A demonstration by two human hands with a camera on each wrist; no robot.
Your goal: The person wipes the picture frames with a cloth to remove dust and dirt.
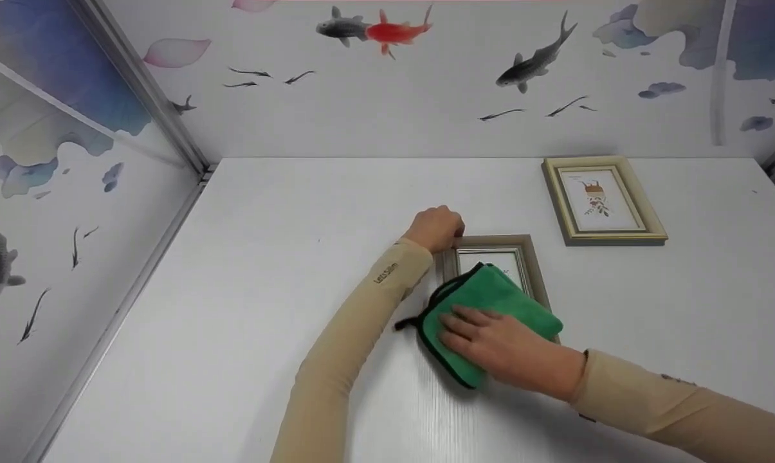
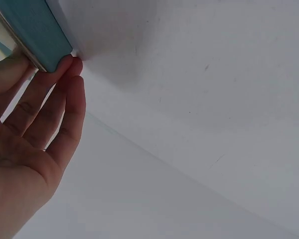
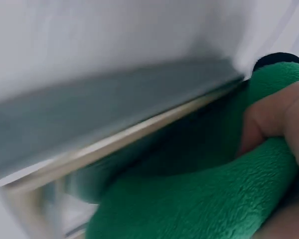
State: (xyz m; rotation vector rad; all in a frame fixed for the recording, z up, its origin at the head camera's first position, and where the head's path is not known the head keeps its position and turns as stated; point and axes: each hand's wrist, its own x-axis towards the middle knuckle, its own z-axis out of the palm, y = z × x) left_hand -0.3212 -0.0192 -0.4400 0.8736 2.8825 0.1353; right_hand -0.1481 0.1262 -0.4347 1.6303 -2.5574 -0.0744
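A picture frame [image 1: 536, 270] lies on the white table, its lower left part covered by a folded green cloth [image 1: 516, 292] with black edging. At the frame's far left corner my left hand [image 1: 436, 228] pinches the rim. The left wrist view shows thumb and fingertips on either side of the frame's edge [image 2: 37, 30]. My right hand [image 1: 500, 344] holds the cloth against the frame, fingers spread over its top. Seen from the right wrist, a digit sinks into a fold of the green cloth [image 3: 189, 204], beside the frame's long side [image 3: 114, 117].
Another gold picture frame [image 1: 647, 209], with a small plant-pot print, lies at the far right of the table [image 1: 265, 257]. White panels with painted fish [image 1: 535, 61] and leaves stand at the back and left. A metal rail [image 1: 123, 308] runs along the left edge.
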